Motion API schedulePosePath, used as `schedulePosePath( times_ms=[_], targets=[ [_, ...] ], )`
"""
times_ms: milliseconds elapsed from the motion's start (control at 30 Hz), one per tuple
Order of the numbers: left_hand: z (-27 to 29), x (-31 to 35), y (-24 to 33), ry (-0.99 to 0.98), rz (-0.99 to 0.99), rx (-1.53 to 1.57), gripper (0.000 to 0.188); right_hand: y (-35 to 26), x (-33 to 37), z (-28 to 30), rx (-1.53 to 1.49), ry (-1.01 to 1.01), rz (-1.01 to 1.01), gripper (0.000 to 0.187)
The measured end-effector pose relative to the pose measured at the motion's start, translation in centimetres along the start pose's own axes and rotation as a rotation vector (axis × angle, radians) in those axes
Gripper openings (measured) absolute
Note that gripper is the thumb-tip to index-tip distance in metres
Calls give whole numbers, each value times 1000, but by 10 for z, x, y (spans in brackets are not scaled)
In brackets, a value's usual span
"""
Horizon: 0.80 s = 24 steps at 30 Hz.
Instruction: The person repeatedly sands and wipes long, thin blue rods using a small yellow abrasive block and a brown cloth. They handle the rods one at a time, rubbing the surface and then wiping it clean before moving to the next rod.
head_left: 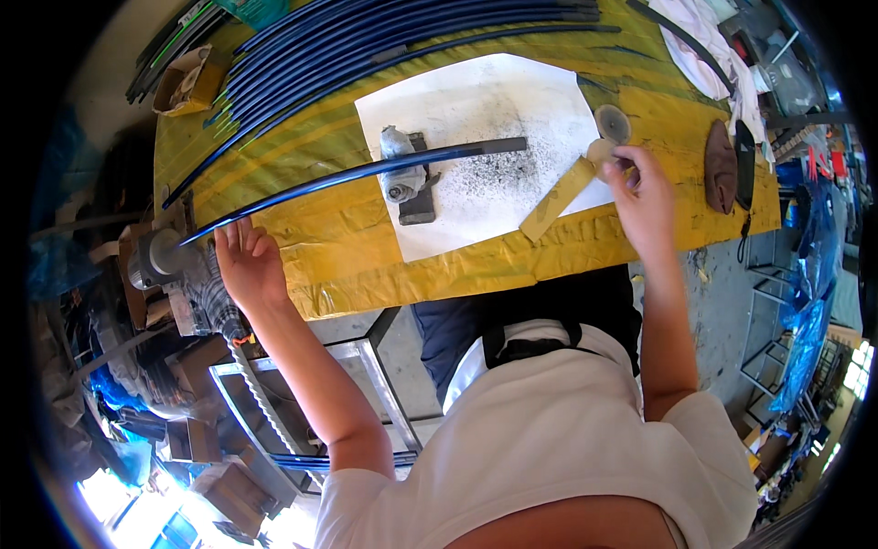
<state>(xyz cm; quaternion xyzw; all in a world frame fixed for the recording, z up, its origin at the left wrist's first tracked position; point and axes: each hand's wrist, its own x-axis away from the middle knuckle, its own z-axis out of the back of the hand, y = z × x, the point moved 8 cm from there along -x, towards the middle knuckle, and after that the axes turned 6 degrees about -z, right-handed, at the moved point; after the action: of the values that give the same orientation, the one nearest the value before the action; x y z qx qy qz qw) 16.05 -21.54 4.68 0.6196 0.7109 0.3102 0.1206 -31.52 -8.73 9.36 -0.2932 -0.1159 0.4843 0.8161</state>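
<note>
A long glossy blue rod (338, 175) with a matte grey end slants across the near part of the table. It rests on a small metal stand (418, 207) with a plastic-wrapped roller part (399, 161). My left hand (251, 267) is at the rod's left end, fingers curled up against it. The rod's tip meets a round grey machine head (161, 254). My right hand (647, 203) pinches the edge of a small tan disc (600, 154). A flat yellowish strip (556, 199) lies beside it, and a grey round piece (613, 123) is just beyond.
White paper (485, 82) strewn with dark dust lies on the yellow-covered table (338, 274). Several blue rods (366, 50) lie along the far side. A small box (187, 80) is at far left. A brown pouch (720, 167) and white cloth (700, 46) are at right. A metal frame (384, 375) stands below.
</note>
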Motion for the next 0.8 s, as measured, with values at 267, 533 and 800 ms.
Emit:
schedulePosePath(
  times_ms=[267,533,800],
  targets=[
    [-2,94,41,96,-537,-308,9,-37,6,-28,460,76,39,53],
    [-62,156,-35,-92,-284,-532,9,-16,8,-35,99,-38,-112,42],
    [-120,184,-128,-671,-159,-1008,33,-19,16,-27,-677,-320,-55,31]
  ],
)
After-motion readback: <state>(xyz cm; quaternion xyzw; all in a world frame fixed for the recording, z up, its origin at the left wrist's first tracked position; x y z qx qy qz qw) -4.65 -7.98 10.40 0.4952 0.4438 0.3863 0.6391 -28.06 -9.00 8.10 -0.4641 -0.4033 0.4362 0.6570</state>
